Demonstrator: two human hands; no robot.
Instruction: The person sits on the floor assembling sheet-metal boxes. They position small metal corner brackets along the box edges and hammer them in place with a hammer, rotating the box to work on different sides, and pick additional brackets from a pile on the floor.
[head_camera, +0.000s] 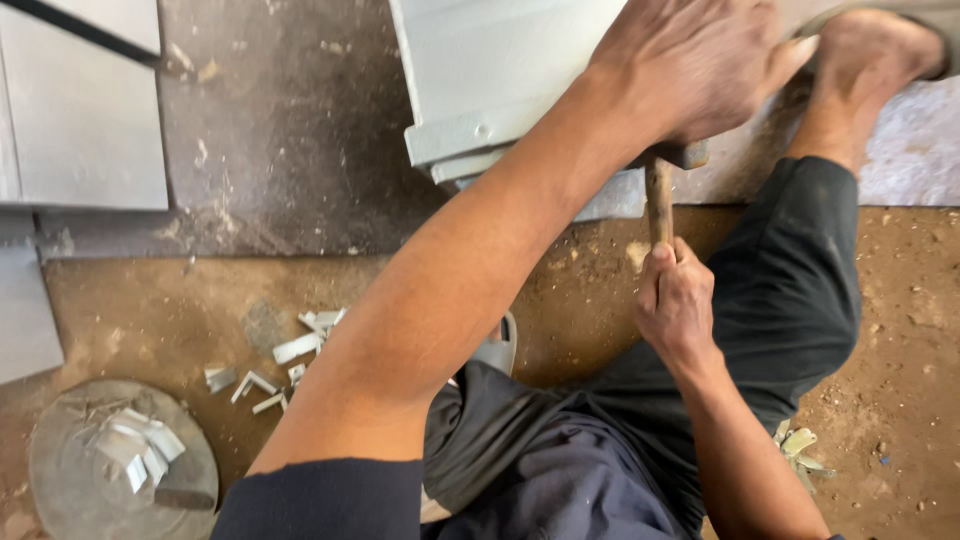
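Seated on the dirt floor (150, 300), a person's right hand (678, 305) clenches a hammer (660, 195) while the left hand (695, 65) presses a grey panel (490, 70) far; metal clips (140, 445) fill a near-left round lid (60, 480).

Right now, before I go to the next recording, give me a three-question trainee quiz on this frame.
1. True or false: the right hand grips a wooden hammer handle.
2. What does the left hand press on? A) grey metal panel B) round lid C) sandal
3. Fill in: small grey metal clips lie loose on the dirt ____.

Key: 1 true. 2 A. 3 floor; more clips sit on the round lid at lower left.
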